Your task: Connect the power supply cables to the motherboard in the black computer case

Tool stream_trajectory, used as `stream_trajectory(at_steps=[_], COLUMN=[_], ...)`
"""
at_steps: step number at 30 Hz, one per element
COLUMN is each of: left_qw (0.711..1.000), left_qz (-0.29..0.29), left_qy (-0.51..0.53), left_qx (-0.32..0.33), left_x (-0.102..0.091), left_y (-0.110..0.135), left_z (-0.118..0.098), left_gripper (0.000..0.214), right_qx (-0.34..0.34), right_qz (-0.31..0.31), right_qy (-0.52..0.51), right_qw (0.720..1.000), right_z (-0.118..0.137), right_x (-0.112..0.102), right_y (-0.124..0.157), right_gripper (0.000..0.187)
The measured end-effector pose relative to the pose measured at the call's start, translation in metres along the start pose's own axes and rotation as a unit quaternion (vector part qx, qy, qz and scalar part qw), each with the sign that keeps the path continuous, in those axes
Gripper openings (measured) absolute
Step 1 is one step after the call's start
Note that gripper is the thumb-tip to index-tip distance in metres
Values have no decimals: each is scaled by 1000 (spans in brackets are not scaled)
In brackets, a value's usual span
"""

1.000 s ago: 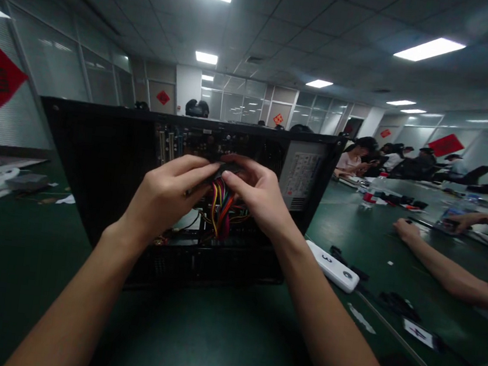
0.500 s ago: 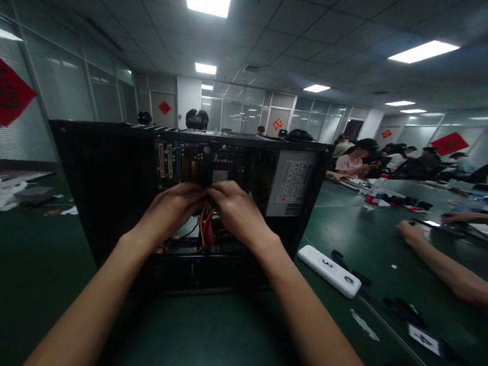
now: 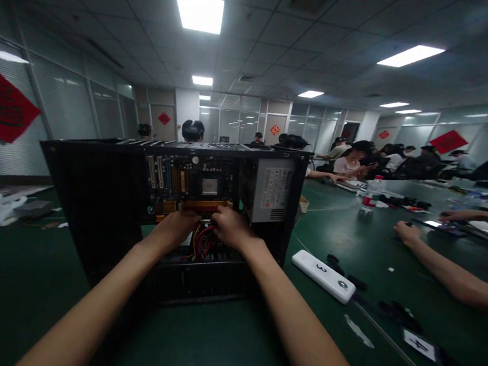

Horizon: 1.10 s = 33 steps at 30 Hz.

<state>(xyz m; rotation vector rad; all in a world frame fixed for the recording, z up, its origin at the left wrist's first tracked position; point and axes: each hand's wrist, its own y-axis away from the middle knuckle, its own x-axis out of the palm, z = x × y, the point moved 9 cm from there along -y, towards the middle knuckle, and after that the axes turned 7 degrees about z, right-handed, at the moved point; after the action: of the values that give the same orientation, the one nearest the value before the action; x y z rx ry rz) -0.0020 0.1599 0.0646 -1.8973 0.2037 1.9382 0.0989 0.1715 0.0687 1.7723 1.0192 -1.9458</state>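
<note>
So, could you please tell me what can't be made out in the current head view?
Head: exactly what the left hand and right hand grip; the hands hide it.
Head: the coloured cables' lower ends; the computer case's lower rail hides them.
Head: print on the power supply label; too small.
Head: the co-worker beyond the nearest forearm; cut off by the right edge.

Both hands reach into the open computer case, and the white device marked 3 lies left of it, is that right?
The side is wrong: the head view shows the white device right of the computer case. The left hand and right hand do reach into the case.
</note>
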Motion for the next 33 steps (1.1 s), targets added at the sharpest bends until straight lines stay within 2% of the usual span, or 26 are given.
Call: stream_trajectory(at_steps=[5, 8, 14, 22, 33], left_qw=[997, 997, 998, 998, 997], left_qz=[50, 37, 20, 7, 17], left_qy=[-50, -54, -61, -56, -74], left_qx=[12, 28, 16, -26, -35], left_x=[3, 6, 15, 9, 9], left_y=[-11, -12, -12, -10, -10], left_z=[-7, -7, -2, 0, -3], left_gripper=[30, 30, 29, 29, 31], right_qx=[9, 10, 0, 5, -4], right_qz=[0, 0, -6, 3, 32], right_qy=[-12, -17, -13, -12, 19], right_qw=[1000, 1000, 1000, 1000, 999], right_z=[-2, -3, 0, 3, 8], right_x=[1, 4, 6, 7, 11], right_y=[-3, -4, -4, -2, 0], right_gripper=[21, 21, 20, 19, 21])
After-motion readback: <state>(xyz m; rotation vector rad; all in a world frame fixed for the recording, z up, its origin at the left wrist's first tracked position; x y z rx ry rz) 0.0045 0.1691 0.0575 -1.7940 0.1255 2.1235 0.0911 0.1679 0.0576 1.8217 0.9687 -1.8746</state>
